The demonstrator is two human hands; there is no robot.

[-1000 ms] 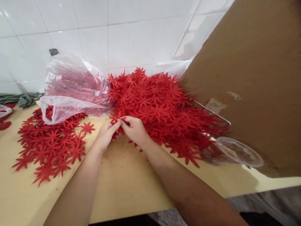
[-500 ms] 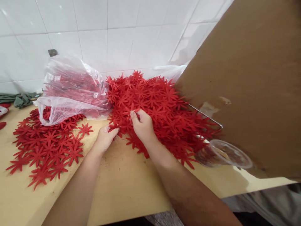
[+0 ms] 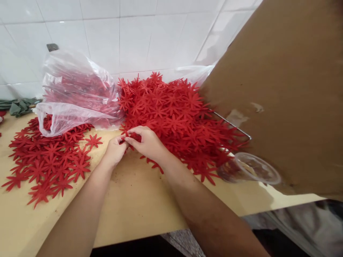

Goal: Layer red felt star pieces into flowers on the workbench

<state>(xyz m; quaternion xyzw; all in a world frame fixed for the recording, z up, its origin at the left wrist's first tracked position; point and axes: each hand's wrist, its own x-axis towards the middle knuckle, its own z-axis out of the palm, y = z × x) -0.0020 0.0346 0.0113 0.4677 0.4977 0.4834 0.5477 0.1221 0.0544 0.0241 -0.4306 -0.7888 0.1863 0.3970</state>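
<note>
Cardboard, a broad brown sheet [image 3: 289, 89], filled the right side of the view and leaned over the far right of the pale wooden counter [image 3: 139, 203], which ran beneath white wall tiles [image 3: 139, 39]. Against those tiles lay the big heap of red star-shaped cutouts [image 3: 177, 114], spilling from the middle of the counter toward the cardboard, with a thin metal rod [image 3: 233, 125] showing at its right edge. Left of the heap sat a clear plastic bag [image 3: 75, 92] stuffed with more red pieces, its open mouth sagging onto a flat spread of cutouts [image 3: 50, 160] laid out over the left part of the counter. One single cutout [image 3: 93, 140] lay apart between that spread and the hands. A clear plastic cup [image 3: 248, 171] lay on its side near the heap's lower right edge. Some grey-green cloth [image 3: 17, 105] was bunched at the far left by the wall.

Both hands met at the near edge of the heap. The left hand [image 3: 115, 150] and right hand [image 3: 146, 142] had their fingertips pinched together on a small red cutout [image 3: 125, 138], the two hands touching each other just above the counter.
</note>
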